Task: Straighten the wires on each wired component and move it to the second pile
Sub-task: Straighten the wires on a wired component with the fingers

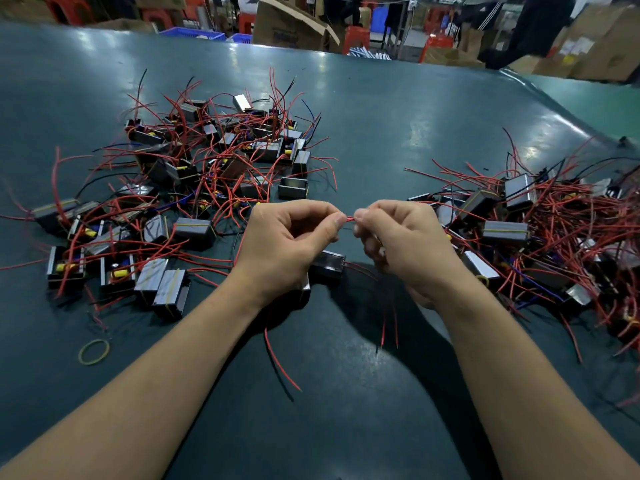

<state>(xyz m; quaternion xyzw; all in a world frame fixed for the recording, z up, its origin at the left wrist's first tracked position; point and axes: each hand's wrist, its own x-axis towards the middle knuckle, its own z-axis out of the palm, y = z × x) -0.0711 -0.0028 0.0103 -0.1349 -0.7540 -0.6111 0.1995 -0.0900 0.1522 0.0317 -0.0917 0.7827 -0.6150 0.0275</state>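
Centrally, left hand (289, 244) and right hand (403, 242), each grip pinching 1 red wire (350, 218); writing unreadable.

The left hand (284, 247) and right hand (405, 244) cover most of the red wire (349, 218) pinched between them, so only a short stretch shows between the fingertips. The wired component (327, 268) below the hands is partly hidden by both palms, and where its wire joins it cannot be told. The right pile (540, 237) runs off the right edge of the picture, its far side blurred. Within the left pile (194, 174) many components lie under tangled wires, so their count is unclear. Both forearms are cut off at the bottom edge. The cardboard boxes (294, 26) beyond the table's far edge are blurred and cut off at the top.
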